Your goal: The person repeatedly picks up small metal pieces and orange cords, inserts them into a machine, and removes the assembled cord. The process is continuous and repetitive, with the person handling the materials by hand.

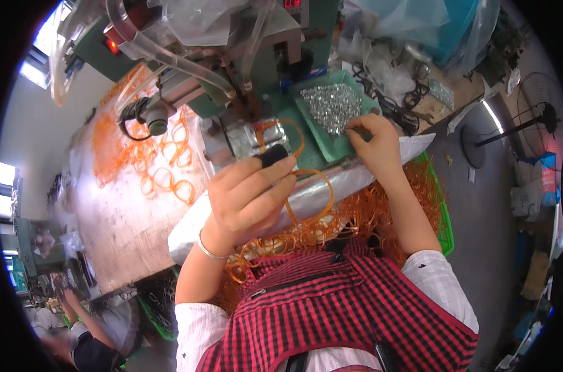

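My left hand (251,197) grips an orange plastic spectacle frame (331,197), with one rim toward me and the other reaching toward the machine's metal work block (244,141). A black sleeve (273,156) covers one of its fingers. The frame's far end sits at the block, under the press head (249,104). Over the near right edge of a green tray (319,139), my right hand (377,142) has thumb and index finger brought together beside a heap of small shiny metal parts (332,104). Whether a part is between those fingertips is hidden.
Clear hoses (179,63) hang about the green machine. Orange frames (165,153) lie on the table at left; more fill a green basket (442,223) by my lap. Plastic bags and dark cords (397,111) crowd the right bench. Another person (86,335) works at lower left.
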Available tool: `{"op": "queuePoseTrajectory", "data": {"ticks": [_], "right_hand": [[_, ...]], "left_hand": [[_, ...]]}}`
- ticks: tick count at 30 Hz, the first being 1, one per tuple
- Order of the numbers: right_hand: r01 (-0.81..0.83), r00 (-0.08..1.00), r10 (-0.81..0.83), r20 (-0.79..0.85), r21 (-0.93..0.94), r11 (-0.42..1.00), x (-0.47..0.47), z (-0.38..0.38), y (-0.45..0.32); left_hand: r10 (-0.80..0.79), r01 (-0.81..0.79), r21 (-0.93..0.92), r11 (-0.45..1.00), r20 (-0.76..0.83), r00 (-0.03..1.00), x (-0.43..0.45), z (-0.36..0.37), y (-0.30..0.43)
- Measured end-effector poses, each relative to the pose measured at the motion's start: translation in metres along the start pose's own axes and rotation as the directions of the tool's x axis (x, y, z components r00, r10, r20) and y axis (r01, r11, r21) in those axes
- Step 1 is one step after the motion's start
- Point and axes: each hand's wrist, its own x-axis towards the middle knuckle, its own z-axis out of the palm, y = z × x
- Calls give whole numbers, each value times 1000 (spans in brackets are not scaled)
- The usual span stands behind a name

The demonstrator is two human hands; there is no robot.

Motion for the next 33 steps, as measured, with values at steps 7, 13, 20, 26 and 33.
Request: {"op": "queuePoseTrajectory", "data": {"ticks": [7, 13, 20, 26, 33], "right_hand": [[65, 998, -57, 38, -263, 963, 1, 16, 0], [-51, 998, 43, -47, -198, 979, -7, 14, -14], [31, 989, -27, -143, 28, 999, 12, 27, -15], [135, 988, -129, -82, 80, 988, 11, 24, -41], [-9, 987, 12, -161, 20, 1000, -1, 13, 5]], "left_hand": [[-90, 90, -23, 996, -11, 996, -13, -2, 12], [-300, 345, 352, 870, -178, 937, -73, -54, 3], [-699, 638, 295, 711, 396, 595, -207, -114, -100], [-811, 834, 133, 535, -197, 551, -142, -77, -163], [-930, 774, 598, 208, -123, 346, -166, 1, -213]]}}
